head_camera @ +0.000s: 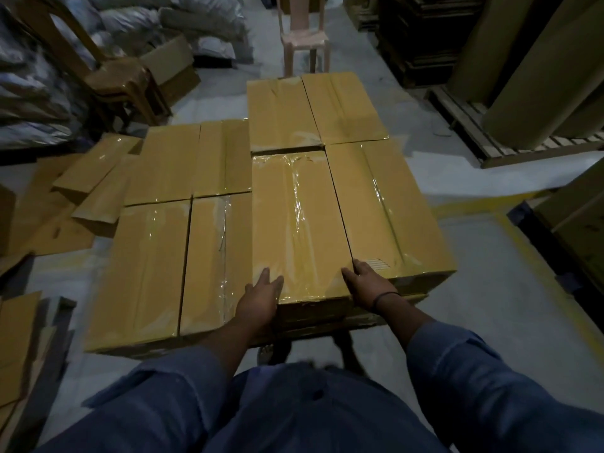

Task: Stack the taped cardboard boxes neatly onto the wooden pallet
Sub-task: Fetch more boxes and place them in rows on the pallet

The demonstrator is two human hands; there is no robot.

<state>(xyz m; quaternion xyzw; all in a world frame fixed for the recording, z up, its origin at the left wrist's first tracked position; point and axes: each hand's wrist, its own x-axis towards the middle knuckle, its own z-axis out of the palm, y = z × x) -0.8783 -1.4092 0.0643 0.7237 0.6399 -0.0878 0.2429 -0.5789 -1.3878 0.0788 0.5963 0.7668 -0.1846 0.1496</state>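
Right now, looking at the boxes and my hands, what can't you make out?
1. Wooden pallet: head view, buried under the taped boxes.
2. Layer beneath the raised box: head view, covered except its front edge.
3. Palms of left hand and right hand: head view, face down on box tops.
4. Sacks at upper left: head view, blurred and dim.

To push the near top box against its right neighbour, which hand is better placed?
Probably the left hand: it rests at the free left corner of the taped box. The right hand lies over the seam with the neighbouring box.
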